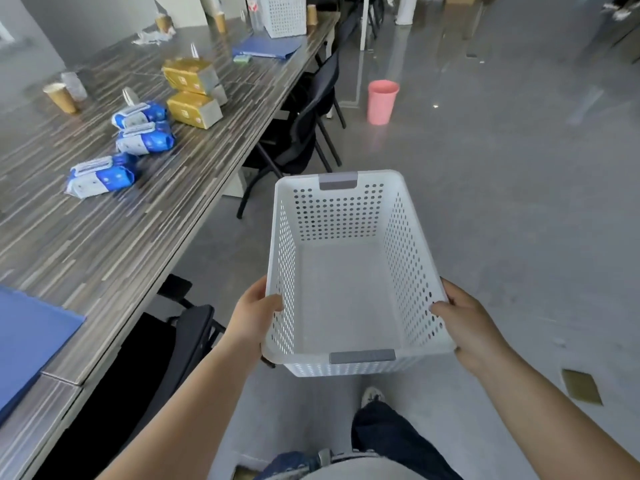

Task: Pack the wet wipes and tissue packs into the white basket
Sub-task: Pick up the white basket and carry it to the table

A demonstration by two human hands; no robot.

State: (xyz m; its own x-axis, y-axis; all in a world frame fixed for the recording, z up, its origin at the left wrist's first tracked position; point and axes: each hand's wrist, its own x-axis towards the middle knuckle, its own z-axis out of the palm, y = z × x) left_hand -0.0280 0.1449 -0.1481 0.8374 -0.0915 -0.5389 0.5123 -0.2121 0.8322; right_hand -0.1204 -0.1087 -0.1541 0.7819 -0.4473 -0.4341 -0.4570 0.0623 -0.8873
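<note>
I carry an empty white perforated basket [405, 244] in the air over the floor, to the right of a long striped table [104, 237]. My left hand [254, 315] grips its left rim and my right hand [465, 322] grips its right rim. On the table lie three blue and white wet wipe packs: one nearest [100, 176], one in the middle [145, 140], one behind it [140, 114]. Beyond them sit yellow tissue packs, one in front [194, 109] and a stack behind [189, 75].
Black chairs [298, 133] stand along the table's right edge. A blue folder [24, 341] lies at the near left, another [266, 46] at the far end beside a second white basket [285, 15]. Paper cups [60, 97] stand on the table. A pink bin [381, 102] stands on the floor.
</note>
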